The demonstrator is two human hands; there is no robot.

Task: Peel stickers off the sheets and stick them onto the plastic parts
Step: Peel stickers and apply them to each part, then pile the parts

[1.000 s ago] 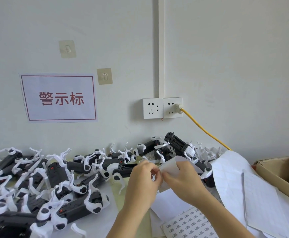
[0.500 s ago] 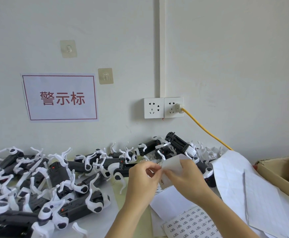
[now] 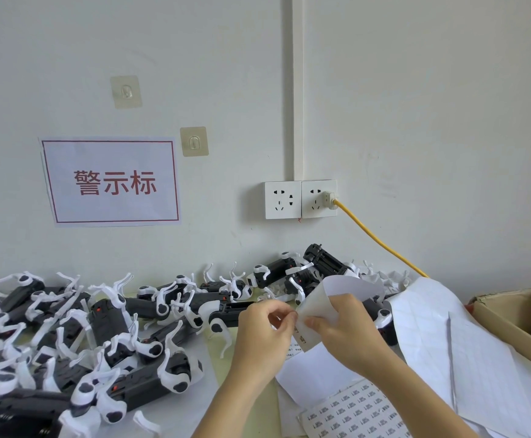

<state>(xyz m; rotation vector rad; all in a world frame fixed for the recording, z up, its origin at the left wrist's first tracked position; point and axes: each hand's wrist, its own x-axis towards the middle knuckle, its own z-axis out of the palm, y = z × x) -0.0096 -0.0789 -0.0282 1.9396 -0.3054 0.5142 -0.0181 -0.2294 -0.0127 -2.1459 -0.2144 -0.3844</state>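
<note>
You are mid-peel, lifting a sticker off the sheet above the surface.

Nearest lies a printed sheet [image 3: 357, 412]; above it your right hand [image 3: 344, 331] grasps the curled sheet [image 3: 327, 295] while your left hand [image 3: 265, 325] pinches at its edge. Next, I judge, carry the sticker to a part [image 3: 150, 379] from the pile left and beyond.
</note>
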